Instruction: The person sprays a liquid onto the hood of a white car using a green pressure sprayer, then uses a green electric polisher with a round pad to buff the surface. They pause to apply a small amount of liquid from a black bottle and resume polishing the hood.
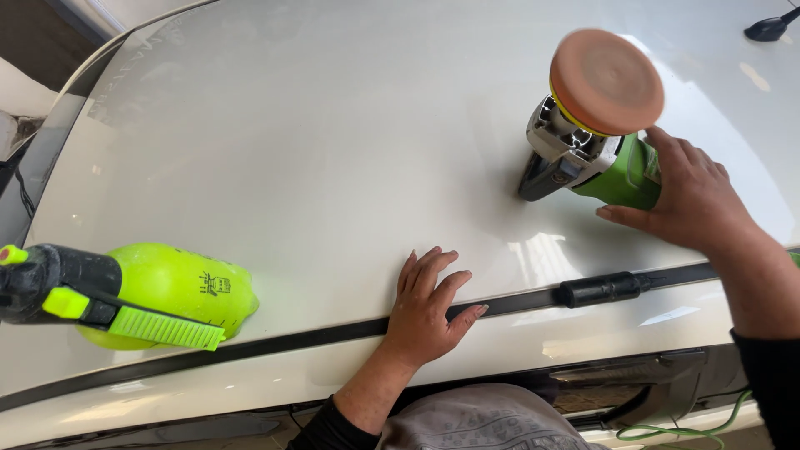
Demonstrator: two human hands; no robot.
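My left hand (427, 304) lies flat with fingers spread on the white car roof (333, 142), over the black roof trim strip (317, 336). My right hand (687, 196) grips the green body of a polishing machine (596, 162) that rests on the roof at the right. The machine's orange foam pad (606, 81) is turned up off the paint and looks blurred. A lime-green spray bottle (162, 296) with a black head lies on its side on the roof at the left, well away from both hands.
A black clip (604, 289) sits on the trim strip below the polisher. A black antenna base (771, 28) stands at the top right. A green cable (683, 425) hangs by the car's side, bottom right. The windscreen edge (50, 142) runs along the left.
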